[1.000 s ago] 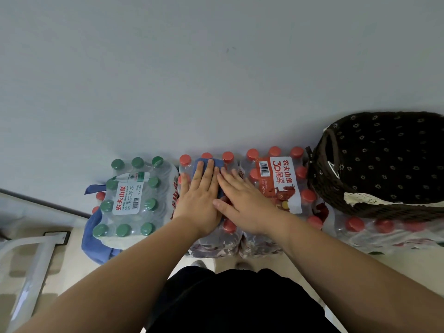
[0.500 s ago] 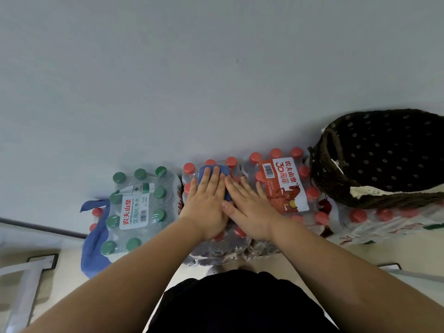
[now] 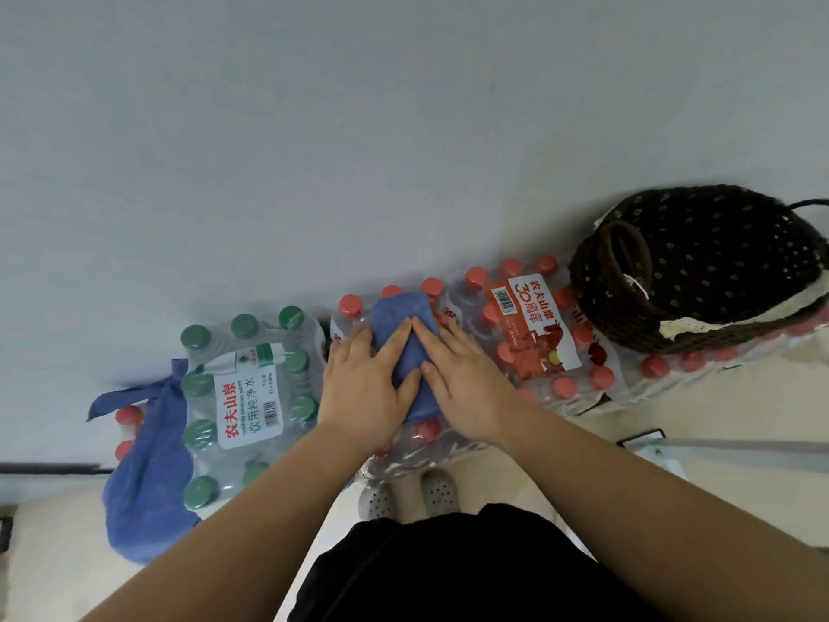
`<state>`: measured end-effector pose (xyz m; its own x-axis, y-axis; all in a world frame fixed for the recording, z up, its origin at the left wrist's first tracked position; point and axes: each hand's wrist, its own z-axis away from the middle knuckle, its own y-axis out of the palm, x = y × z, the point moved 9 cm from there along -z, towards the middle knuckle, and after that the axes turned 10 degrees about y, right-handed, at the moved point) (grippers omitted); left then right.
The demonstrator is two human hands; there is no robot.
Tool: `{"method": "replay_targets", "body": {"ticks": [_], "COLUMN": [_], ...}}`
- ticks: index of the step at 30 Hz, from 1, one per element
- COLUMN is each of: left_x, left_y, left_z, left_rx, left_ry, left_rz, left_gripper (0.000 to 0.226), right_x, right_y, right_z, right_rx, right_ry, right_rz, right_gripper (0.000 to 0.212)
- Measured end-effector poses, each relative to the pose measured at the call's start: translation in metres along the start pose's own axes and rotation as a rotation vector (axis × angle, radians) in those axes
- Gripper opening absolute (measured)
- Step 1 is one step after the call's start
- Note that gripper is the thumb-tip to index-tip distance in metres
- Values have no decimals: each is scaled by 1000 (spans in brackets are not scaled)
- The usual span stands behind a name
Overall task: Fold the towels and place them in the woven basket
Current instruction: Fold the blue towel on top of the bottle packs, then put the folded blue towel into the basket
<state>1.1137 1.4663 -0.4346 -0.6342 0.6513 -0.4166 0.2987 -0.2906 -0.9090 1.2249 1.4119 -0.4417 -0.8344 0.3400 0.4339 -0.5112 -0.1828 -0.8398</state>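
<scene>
A small folded blue towel (image 3: 401, 316) lies on top of a shrink-wrapped pack of red-capped water bottles (image 3: 529, 334). My left hand (image 3: 363, 388) lies flat on the towel's left side, fingers straight. My right hand (image 3: 466, 383) lies flat on its right side, and the fingertips of both hands meet in the towel's middle. The dark woven basket (image 3: 601, 298) with a dotted dark lining stands to the right on more red-capped bottles. A second blue towel (image 3: 143, 478) hangs crumpled at the far left, beside the green-capped pack.
A pack of green-capped bottles (image 3: 246, 397) stands left of my hands. A plain grey wall rises right behind the packs. My white perforated shoes (image 3: 408, 496) stand on the pale floor below. A metal frame (image 3: 735, 446) shows at the lower right.
My hands have slid apart and back toward me, uncovering more of the blue towel. The view has shifted, so the basket sits higher and further right.
</scene>
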Motion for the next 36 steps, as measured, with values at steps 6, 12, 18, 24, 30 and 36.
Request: {"method": "replay_targets", "body": {"ticks": [6, 12, 18, 24, 30, 36], "left_x": [-17, -39, -103, -187, -270, -291], "left_y": [-8, -26, -71, -78, -58, -23], "left_z": [-1, -10, -46, -87, -148, -169], "left_rx": [-140, -223, -409, -490, -392, -276], "left_ry": [54, 51, 28, 5, 74, 55], "left_rz": [205, 400, 677, 843, 748, 199], "left_gripper": [63, 65, 61, 62, 62, 62], "right_x": [-6, -5, -28, -85, -173, -268], "right_y": [-5, -31, -122, -209, -276, -266], "right_z": [6, 13, 23, 32, 36, 8], "right_rx": [-20, -37, -229, -177, -319, -281], "right_ry": [-2, -48, -148, -223, -187, 52], "right_rz": [-165, -336, -594, -846, -931, -697], "right_gripper": [59, 64, 52, 47, 46, 47]}}
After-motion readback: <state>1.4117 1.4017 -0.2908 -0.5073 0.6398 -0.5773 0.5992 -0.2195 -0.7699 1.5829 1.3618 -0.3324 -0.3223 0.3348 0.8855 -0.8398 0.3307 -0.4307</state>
